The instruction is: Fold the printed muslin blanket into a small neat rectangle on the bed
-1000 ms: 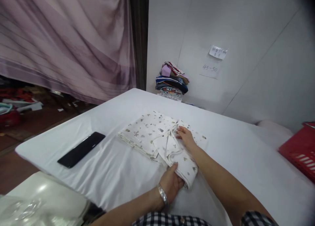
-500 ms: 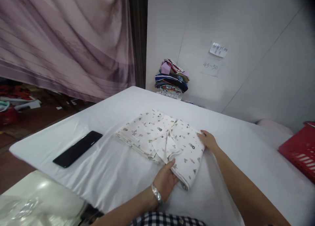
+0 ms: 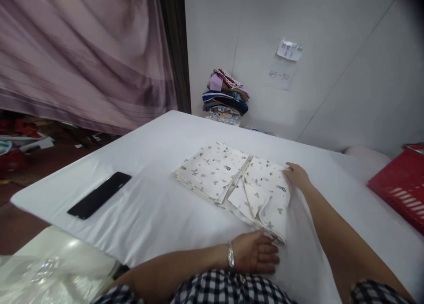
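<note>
A white folded cloth [image 3: 215, 169] with small grey and tan prints lies on the table, a crease or gap running down its middle. Its right part [image 3: 270, 180] has a loose, turned-back flap. My right hand [image 3: 298, 177] grips this part at its far right edge, with some fingers hidden. At the near edge of the cloth is my left hand [image 3: 256, 253], wearing a silver bracelet. Its fingers are stretched out, and the thumb lies by the cloth's near corner; whether it touches is unclear.
The table [image 3: 149, 140] has a white cover. A black phone [image 3: 99, 195] lies at left. A pile of folded clothes [image 3: 227, 94] stands by the wall, a red basket [image 3: 400, 185] at right. Clear plastic [image 3: 46, 273] lies at lower left, and a pink curtain [image 3: 82, 52] hangs behind.
The folded cloth has shifted right and turned slightly, and its middle crease shows more fully. My left hand has let go of the near edge and moved right and nearer me.
</note>
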`<act>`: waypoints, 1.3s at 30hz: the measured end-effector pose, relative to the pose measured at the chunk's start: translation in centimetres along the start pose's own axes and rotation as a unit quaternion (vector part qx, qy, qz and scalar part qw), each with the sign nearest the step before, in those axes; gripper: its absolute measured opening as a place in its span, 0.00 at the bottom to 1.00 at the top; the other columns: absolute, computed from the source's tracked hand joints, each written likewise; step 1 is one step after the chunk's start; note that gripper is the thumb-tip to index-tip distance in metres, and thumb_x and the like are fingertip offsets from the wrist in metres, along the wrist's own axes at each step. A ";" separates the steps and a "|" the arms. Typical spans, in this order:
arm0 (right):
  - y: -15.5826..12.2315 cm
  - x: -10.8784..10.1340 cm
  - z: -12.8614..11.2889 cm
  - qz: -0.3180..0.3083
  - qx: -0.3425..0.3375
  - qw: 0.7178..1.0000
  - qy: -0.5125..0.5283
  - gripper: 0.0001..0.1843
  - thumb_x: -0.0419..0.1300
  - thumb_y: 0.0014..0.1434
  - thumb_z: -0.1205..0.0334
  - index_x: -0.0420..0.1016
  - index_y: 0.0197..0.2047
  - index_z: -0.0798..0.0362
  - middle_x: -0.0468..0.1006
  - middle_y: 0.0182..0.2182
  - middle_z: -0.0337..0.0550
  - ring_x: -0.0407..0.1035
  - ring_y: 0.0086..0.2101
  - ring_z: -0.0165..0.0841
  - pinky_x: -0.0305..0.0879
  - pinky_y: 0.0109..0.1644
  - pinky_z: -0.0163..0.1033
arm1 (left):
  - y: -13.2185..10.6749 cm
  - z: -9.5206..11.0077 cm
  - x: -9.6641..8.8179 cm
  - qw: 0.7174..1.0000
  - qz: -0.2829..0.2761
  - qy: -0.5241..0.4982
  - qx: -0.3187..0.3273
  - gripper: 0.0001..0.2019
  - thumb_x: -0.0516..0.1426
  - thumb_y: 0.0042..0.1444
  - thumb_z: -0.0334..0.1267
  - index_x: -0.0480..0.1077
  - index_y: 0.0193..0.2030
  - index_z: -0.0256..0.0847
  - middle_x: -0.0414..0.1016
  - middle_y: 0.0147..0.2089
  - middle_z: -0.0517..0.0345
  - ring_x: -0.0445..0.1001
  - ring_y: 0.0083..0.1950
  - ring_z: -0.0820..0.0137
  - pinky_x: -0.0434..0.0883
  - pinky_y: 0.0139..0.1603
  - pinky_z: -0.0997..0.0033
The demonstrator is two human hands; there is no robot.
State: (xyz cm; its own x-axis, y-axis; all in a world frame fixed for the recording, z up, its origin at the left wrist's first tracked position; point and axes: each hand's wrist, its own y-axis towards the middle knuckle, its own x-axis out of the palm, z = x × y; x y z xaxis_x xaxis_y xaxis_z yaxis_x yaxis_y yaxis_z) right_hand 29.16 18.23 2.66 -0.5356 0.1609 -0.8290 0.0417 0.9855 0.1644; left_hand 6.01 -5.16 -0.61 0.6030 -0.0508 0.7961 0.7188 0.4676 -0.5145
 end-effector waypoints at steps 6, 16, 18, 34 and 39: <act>-6.1 0.5 -2.4 0.040 -0.052 0.997 0.046 0.16 0.51 0.54 0.56 0.74 0.41 0.52 0.75 0.40 0.45 0.66 0.41 0.38 0.61 0.46 0.40 | -3.0 2.1 0.1 0.994 0.043 0.093 0.046 0.21 0.60 0.44 0.48 0.67 0.40 0.34 0.72 0.45 0.45 0.74 0.39 0.65 0.66 0.44 0.64; -14.3 2.2 -8.8 -0.189 -0.034 0.968 0.163 0.28 0.56 0.53 0.53 0.63 0.57 0.45 0.73 0.37 0.40 0.65 0.29 0.30 0.63 0.33 0.37 | -5.7 7.5 -3.7 0.584 0.348 0.615 0.399 0.10 0.52 0.54 0.39 0.69 0.41 0.42 0.73 0.38 0.56 0.69 0.36 0.70 0.66 0.40 0.69; -15.2 2.8 -10.1 -0.195 -0.025 0.946 0.257 0.30 0.56 0.53 0.56 0.58 0.60 0.45 0.70 0.44 0.42 0.66 0.32 0.30 0.65 0.34 0.37 | -5.9 7.9 -4.2 0.534 0.376 0.645 0.398 0.10 0.51 0.54 0.38 0.68 0.42 0.42 0.73 0.39 0.57 0.70 0.37 0.70 0.66 0.40 0.69; -15.4 4.2 -10.9 -0.263 -0.242 0.931 0.066 0.22 0.51 0.59 0.56 0.66 0.55 0.49 0.61 0.58 0.44 0.52 0.58 0.40 0.50 0.61 0.51 | -5.3 9.8 -2.6 0.462 0.376 0.754 0.275 0.14 0.47 0.58 0.46 0.66 0.44 0.43 0.73 0.41 0.55 0.72 0.40 0.66 0.67 0.40 0.69; -9.7 3.1 -10.6 -0.122 -0.159 0.977 0.079 0.17 0.50 0.58 0.58 0.73 0.47 0.49 0.74 0.46 0.43 0.68 0.45 0.36 0.64 0.51 0.43 | -3.9 10.3 -1.2 0.414 0.394 0.797 0.197 0.14 0.46 0.58 0.45 0.63 0.44 0.40 0.70 0.44 0.51 0.73 0.39 0.62 0.68 0.36 0.64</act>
State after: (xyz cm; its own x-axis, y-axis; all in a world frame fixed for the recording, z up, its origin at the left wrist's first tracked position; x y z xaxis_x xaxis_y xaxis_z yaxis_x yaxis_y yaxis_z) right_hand 18.13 8.66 4.13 -0.6210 -0.1122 -0.7757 -0.3539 0.9232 0.1498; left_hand -1.03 2.16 3.70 0.2843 -0.1172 -0.9515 0.1590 0.9845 -0.0737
